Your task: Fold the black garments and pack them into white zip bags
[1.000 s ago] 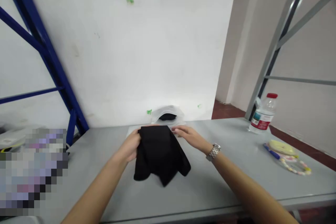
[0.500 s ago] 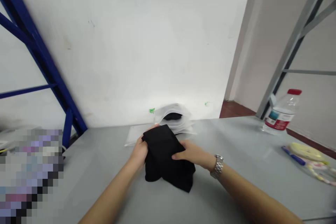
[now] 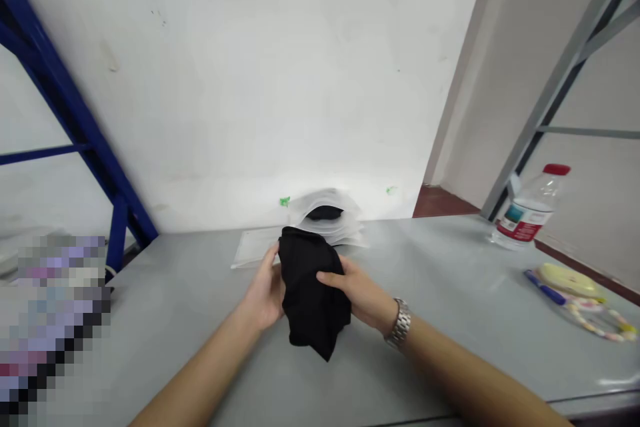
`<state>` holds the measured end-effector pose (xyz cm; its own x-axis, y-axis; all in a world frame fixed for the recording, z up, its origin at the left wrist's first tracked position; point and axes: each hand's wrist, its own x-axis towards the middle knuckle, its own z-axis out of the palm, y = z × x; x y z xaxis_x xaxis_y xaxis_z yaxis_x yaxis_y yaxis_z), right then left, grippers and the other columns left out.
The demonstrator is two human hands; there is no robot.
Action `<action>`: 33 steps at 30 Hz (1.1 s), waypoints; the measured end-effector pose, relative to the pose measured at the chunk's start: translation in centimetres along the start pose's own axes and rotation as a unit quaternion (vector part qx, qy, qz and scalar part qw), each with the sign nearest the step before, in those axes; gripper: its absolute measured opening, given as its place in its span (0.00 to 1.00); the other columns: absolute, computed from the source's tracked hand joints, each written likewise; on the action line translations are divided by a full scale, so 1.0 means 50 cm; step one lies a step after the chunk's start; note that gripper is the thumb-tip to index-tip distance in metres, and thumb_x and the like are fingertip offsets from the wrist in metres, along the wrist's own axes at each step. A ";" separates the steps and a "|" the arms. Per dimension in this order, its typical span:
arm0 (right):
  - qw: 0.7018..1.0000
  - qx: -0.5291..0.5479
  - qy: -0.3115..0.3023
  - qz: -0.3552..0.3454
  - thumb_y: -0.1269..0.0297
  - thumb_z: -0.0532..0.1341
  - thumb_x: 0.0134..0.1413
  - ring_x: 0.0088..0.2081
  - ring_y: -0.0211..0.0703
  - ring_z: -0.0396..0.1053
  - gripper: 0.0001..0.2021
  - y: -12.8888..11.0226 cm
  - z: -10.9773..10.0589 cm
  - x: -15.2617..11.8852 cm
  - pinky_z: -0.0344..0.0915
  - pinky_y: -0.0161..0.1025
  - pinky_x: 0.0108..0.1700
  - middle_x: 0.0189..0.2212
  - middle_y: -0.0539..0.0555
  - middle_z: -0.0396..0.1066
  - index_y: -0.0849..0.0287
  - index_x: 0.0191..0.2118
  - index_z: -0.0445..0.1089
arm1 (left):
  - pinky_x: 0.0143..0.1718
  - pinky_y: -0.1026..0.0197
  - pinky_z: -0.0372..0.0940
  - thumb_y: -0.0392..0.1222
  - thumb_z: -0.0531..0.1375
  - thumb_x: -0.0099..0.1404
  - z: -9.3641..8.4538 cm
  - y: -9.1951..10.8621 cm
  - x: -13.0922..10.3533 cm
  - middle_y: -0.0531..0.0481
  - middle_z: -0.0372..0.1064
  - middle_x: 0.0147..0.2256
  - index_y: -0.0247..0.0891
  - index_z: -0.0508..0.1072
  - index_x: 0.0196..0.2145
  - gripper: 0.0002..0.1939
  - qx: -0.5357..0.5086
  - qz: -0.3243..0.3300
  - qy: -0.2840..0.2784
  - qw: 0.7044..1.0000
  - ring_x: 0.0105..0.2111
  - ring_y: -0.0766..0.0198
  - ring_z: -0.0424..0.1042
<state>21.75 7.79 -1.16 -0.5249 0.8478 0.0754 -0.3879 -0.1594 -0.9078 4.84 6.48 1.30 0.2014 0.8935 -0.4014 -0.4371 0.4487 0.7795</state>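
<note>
A bundle of black cloth [image 3: 313, 293] hangs between both hands, just above the grey table [image 3: 185, 293]. My left hand [image 3: 265, 290] grips its left edge, with some of the fingers hidden behind it. On the right side my right hand [image 3: 353, 287] holds the cloth, thumb laid across its front. Behind the cloth lie several stacked translucent bags [image 3: 350, 230]; the upper one gapes and shows something black inside. A flat translucent bag [image 3: 253, 245] lies to their left.
A bottle with a red cap [image 3: 525, 213] stands at the right. Near it are a yellow case [image 3: 567, 279], a blue pen [image 3: 545, 288] and a beaded loop [image 3: 595, 327]. A blurred-out stack [image 3: 55, 313] sits at the left. A white wall [image 3: 300, 80] rises behind.
The black cloth has become narrower and more bunched, its right part drawn in. My right hand has moved slightly left with it. The whole view has shifted a little.
</note>
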 end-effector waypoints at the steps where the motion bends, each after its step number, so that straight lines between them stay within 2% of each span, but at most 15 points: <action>1: 1.000 -0.019 -0.001 -0.003 0.66 0.66 0.44 0.43 0.46 0.69 0.18 0.004 0.001 0.001 0.63 0.45 0.49 0.43 0.53 0.72 0.57 0.44 0.67 | 0.33 0.58 0.71 0.63 0.53 0.58 0.001 0.002 -0.002 0.45 0.77 0.30 0.34 0.72 0.37 0.27 -0.002 0.002 0.004 1.000 0.32 0.55 0.76; 3: 0.996 -0.079 0.027 -0.012 0.64 0.66 0.44 0.45 0.48 0.69 0.19 0.007 0.001 0.002 0.63 0.48 0.50 0.43 0.54 0.71 0.58 0.44 0.67 | 0.37 0.59 0.71 0.59 0.59 0.56 0.002 0.004 -0.006 0.44 0.77 0.35 0.34 0.72 0.40 0.25 0.031 0.034 0.007 0.999 0.36 0.54 0.76; 6: 0.974 -0.176 0.139 -0.037 0.62 0.69 0.39 0.48 0.51 0.66 0.25 0.002 -0.003 0.003 0.62 0.49 0.51 0.44 0.55 0.70 0.58 0.46 0.65 | 0.40 0.62 0.70 0.43 0.67 0.52 0.003 0.001 -0.009 0.45 0.75 0.42 0.37 0.70 0.44 0.21 0.111 0.100 0.007 0.989 0.41 0.57 0.74; 7: 0.969 -0.191 0.151 -0.035 0.61 0.70 0.37 0.49 0.51 0.66 0.28 -0.003 -0.006 0.003 0.62 0.49 0.52 0.46 0.55 0.69 0.57 0.47 0.64 | 0.40 0.62 0.70 0.41 0.67 0.52 0.002 -0.001 -0.010 0.45 0.74 0.43 0.37 0.69 0.45 0.22 0.132 0.110 0.008 0.985 0.42 0.57 0.74; 8: 0.972 -0.194 0.131 -0.025 0.61 0.70 0.36 0.50 0.51 0.65 0.29 -0.008 -0.009 0.002 0.61 0.49 0.52 0.47 0.55 0.69 0.56 0.48 0.64 | 0.40 0.61 0.70 0.41 0.67 0.52 0.002 -0.003 -0.010 0.44 0.74 0.44 0.37 0.69 0.45 0.22 0.146 0.113 0.006 0.983 0.43 0.56 0.73; 11: 0.986 -0.158 -0.032 0.051 0.60 0.69 0.40 0.49 0.50 0.67 0.26 -0.022 -0.022 0.001 0.62 0.49 0.53 0.48 0.55 0.70 0.55 0.49 0.66 | 0.43 0.57 0.69 0.45 0.65 0.55 0.003 -0.006 -0.013 0.42 0.73 0.46 0.37 0.69 0.46 0.22 0.171 0.108 -0.004 0.979 0.45 0.53 0.72; 12: 0.984 -0.150 -0.066 0.075 0.59 0.68 0.42 0.49 0.50 0.68 0.24 -0.023 -0.027 0.001 0.62 0.49 0.53 0.47 0.55 0.71 0.56 0.48 0.68 | 0.44 0.56 0.69 0.47 0.65 0.55 0.004 -0.006 -0.014 0.42 0.72 0.46 0.37 0.69 0.46 0.22 0.176 0.113 -0.004 0.978 0.45 0.53 0.72; 13: 0.982 -0.150 -0.074 0.089 0.58 0.68 0.42 0.47 0.51 0.69 0.22 -0.022 -0.030 0.001 0.62 0.50 0.52 0.45 0.56 0.72 0.57 0.46 0.69 | 0.45 0.56 0.68 0.48 0.64 0.56 0.004 -0.006 -0.014 0.43 0.72 0.47 0.38 0.69 0.46 0.22 0.182 0.118 -0.002 0.976 0.45 0.53 0.72; 18: 0.987 -0.145 0.007 0.061 0.57 0.67 0.43 0.43 0.51 0.71 0.19 -0.005 -0.034 0.006 0.64 0.50 0.50 0.41 0.57 0.74 0.59 0.42 0.72 | 0.50 0.54 0.65 0.49 0.65 0.54 0.000 -0.002 -0.016 0.45 0.71 0.49 0.41 0.68 0.49 0.26 0.234 0.086 -0.022 0.968 0.48 0.52 0.70; 21: 0.991 -0.115 0.024 0.057 0.58 0.66 0.44 0.43 0.49 0.71 0.17 -0.009 -0.032 0.006 0.64 0.49 0.50 0.41 0.57 0.74 0.59 0.42 0.71 | 0.51 0.54 0.64 0.49 0.65 0.54 -0.006 0.000 -0.016 0.45 0.70 0.50 0.41 0.66 0.51 0.27 0.235 0.074 -0.033 0.969 0.50 0.52 0.68; 26: 0.998 -0.038 0.008 0.055 0.61 0.68 0.41 0.41 0.46 0.71 0.20 -0.019 -0.044 0.006 0.64 0.47 0.49 0.39 0.53 0.74 0.56 0.43 0.70 | 0.44 0.59 0.67 0.42 0.65 0.54 -0.011 0.004 -0.015 0.46 0.71 0.47 0.42 0.67 0.50 0.25 0.171 0.084 -0.058 0.980 0.44 0.56 0.72; 28: 0.999 -0.019 0.004 0.031 0.62 0.68 0.40 0.39 0.45 0.71 0.19 -0.016 -0.049 0.009 0.64 0.46 0.49 0.37 0.51 0.75 0.56 0.42 0.71 | 0.39 0.63 0.68 0.37 0.65 0.54 -0.010 0.008 -0.016 0.48 0.74 0.42 0.41 0.69 0.48 0.22 0.137 0.094 -0.069 0.984 0.37 0.61 0.74; 30: 1.000 -0.027 0.009 -0.006 0.62 0.68 0.39 0.38 0.46 0.71 0.15 -0.014 -0.051 0.013 0.63 0.45 0.48 0.33 0.51 0.75 0.56 0.37 0.73 | 0.35 0.66 0.67 0.34 0.62 0.55 -0.008 0.010 -0.016 0.51 0.74 0.37 0.42 0.68 0.49 0.22 0.094 0.096 -0.102 0.986 0.31 0.66 0.73; 31: 0.999 -0.038 0.018 -0.023 0.62 0.68 0.38 0.38 0.46 0.71 0.12 -0.013 -0.052 0.015 0.63 0.44 0.47 0.32 0.51 0.75 0.57 0.34 0.74 | 0.35 0.65 0.67 0.34 0.61 0.56 -0.007 0.011 -0.015 0.52 0.74 0.36 0.43 0.68 0.49 0.22 0.070 0.090 -0.126 0.986 0.30 0.67 0.73; 33: 0.996 -0.061 0.039 -0.045 0.60 0.67 0.39 0.36 0.46 0.70 0.08 -0.014 -0.052 0.019 0.63 0.44 0.46 0.30 0.51 0.76 0.57 0.29 0.75 | 0.36 0.62 0.67 0.42 0.58 0.60 -0.006 0.008 -0.013 0.51 0.74 0.34 0.41 0.69 0.48 0.17 0.034 0.051 -0.163 0.985 0.32 0.64 0.73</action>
<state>23.49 10.00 -1.51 -0.4295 0.8936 0.1306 -0.3326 -0.0221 -0.9428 4.26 6.07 1.74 0.4352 0.8874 -0.1520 -0.4127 0.3467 0.8423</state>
